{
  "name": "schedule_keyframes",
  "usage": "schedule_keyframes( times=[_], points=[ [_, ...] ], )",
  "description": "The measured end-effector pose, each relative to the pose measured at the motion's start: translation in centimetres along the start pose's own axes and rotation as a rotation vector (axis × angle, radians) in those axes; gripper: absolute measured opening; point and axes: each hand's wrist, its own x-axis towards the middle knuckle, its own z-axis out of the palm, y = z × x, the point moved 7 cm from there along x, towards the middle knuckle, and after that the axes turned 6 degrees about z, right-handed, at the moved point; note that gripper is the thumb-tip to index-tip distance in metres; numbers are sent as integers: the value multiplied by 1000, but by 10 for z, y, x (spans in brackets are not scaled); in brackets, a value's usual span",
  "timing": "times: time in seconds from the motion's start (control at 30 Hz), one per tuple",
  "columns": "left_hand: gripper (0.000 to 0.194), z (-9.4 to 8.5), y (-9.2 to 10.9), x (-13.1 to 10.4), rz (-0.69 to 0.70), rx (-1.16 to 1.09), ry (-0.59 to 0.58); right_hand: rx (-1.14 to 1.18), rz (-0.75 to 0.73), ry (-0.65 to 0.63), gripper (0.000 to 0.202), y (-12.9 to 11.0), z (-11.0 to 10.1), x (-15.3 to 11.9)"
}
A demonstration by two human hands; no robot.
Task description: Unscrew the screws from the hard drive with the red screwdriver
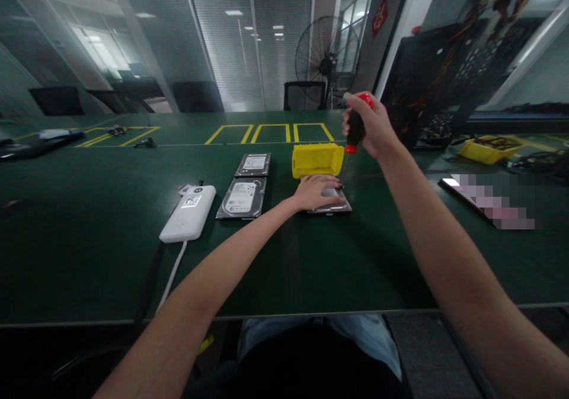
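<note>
My right hand [376, 126] is wrapped round the red and black handle of a screwdriver [355, 131]. The screwdriver stands nearly upright, its shaft reaching down to the far right corner of a hard drive [334, 208]. Whether the tip sits in a screw is too small to tell. Flat across the top of that drive lies my left hand [316, 191], fingers stretched out, covering much of it. Just behind the drive is a yellow plastic bin [317, 160], its inside hidden. Left of my left hand, two more hard drives lie in line, a nearer one [242, 198] and a farther one [254, 164].
A white power bank [189, 214] with a cable lies on the green table [111, 262] at left. To the right are a blurred-out flat object [486, 202] and another yellow bin [489, 150] among black cables. Yellow tape outlines [272, 125] mark the far side.
</note>
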Motion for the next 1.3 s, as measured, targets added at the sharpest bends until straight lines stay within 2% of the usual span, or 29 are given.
schedule_keyframes(
  times=[0.13,0.23,0.7,0.9,1.0,1.13,1.3],
  points=[
    [60,-1,1,-1,-13,-2,-8,64,57,-50,40,2,2,0],
    [60,-2,2,-1,-21,-1,-17,27,52,-32,43,3,0,1],
    [60,-1,1,-1,-6,7,2,-51,-16,55,40,1,-3,-2],
    [58,-1,1,-1,-14,11,-1,-31,-47,27,43,0,-1,-2],
    [58,-2,2,-1,-20,6,-4,-43,-8,-1,39,0,1,-2],
    [59,-3,2,-1,-25,1,-2,-48,59,-30,45,2,4,0],
    [60,-3,2,-1,-15,-6,3,-26,9,12,39,4,-1,3]
  ],
)
